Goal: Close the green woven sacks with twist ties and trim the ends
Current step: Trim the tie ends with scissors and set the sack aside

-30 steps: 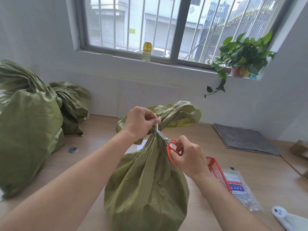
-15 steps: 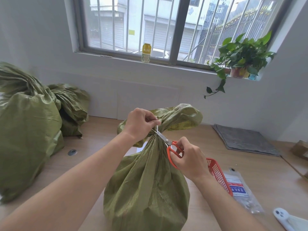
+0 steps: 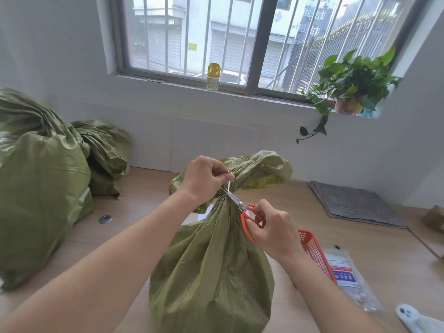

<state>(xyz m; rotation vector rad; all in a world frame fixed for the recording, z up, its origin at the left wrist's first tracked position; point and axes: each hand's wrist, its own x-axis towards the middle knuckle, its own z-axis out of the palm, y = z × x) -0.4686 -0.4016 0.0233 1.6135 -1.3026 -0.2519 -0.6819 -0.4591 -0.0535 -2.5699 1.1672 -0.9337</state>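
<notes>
- Currently our left hand (image 3: pixel 204 180) pinches the white tie tail (image 3: pixel 230 185) taut above the sack (image 3: pixel 211 265) neck. Our right hand (image 3: pixel 276 230) grips the orange scissors (image 3: pixel 249 215), blades at the tail's base, between both hands.
- Risk: blades lie against the gathered weave, so we could nick the fabric.
- Risk: cutting too close could loosen the tie.
- Risk: our left fingertips sit just above the blades.

The sack (image 3: pixel 211 272) is coarse woven plastic, crinkled and faintly shiny where the window light hits it, and the tie (image 3: pixel 229 186) at its neck looks like thin white plastic. The scissors (image 3: pixel 242 207) have bright polished metal blades and glossy orange plastic handles. The surface (image 3: pixel 389 255) is smooth, matt, pale wood grain, carrying a red plastic mesh basket (image 3: pixel 314 251) and a clear glossy plastic bag (image 3: pixel 348 280).
</notes>
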